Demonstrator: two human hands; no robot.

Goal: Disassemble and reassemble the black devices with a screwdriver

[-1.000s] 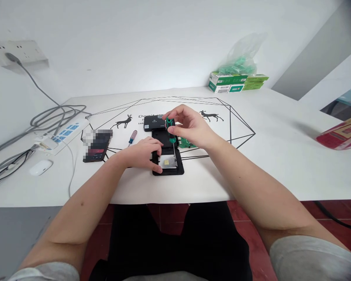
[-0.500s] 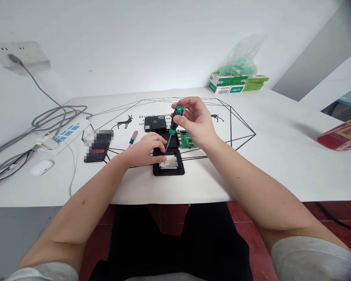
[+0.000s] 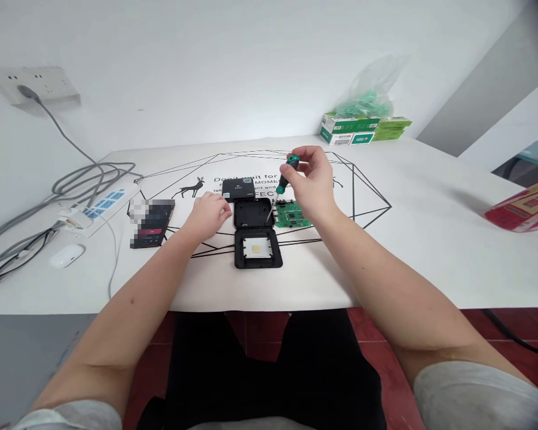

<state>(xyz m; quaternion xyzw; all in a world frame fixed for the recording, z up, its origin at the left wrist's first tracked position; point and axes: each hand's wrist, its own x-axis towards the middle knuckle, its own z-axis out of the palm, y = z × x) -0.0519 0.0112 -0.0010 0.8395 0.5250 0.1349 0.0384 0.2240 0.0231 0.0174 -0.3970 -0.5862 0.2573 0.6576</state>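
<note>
My right hand [image 3: 312,179] grips a green and black screwdriver [image 3: 289,173] by its handle. The shaft slants down and left, its tip over the right side of a hollow black casing half [image 3: 253,214]. Nearer me lies the other black casing half [image 3: 277,248], with a silvery metal plate [image 3: 264,247] bearing a yellowish square inside it. To the left of the hollow half, my left hand [image 3: 210,216] has its fingertips drawn together; whatever they may hold is too small to make out. A green circuit board [image 3: 292,214] sits right of the casing.
Behind the casing lies a flat black box [image 3: 238,189]. Left are a phone [image 3: 155,224], a white earbud case [image 3: 67,255], glasses [image 3: 20,257] and a power strip [image 3: 110,203] with coiled cables. Green boxes [image 3: 349,123] stand at the back, a red package [image 3: 522,206] at far right.
My left hand has left the metal plate and moved left, now covering the spot of the small blue-tipped screwdriver. My right hand has shifted right, drawing the green screwdriver off the plate.
</note>
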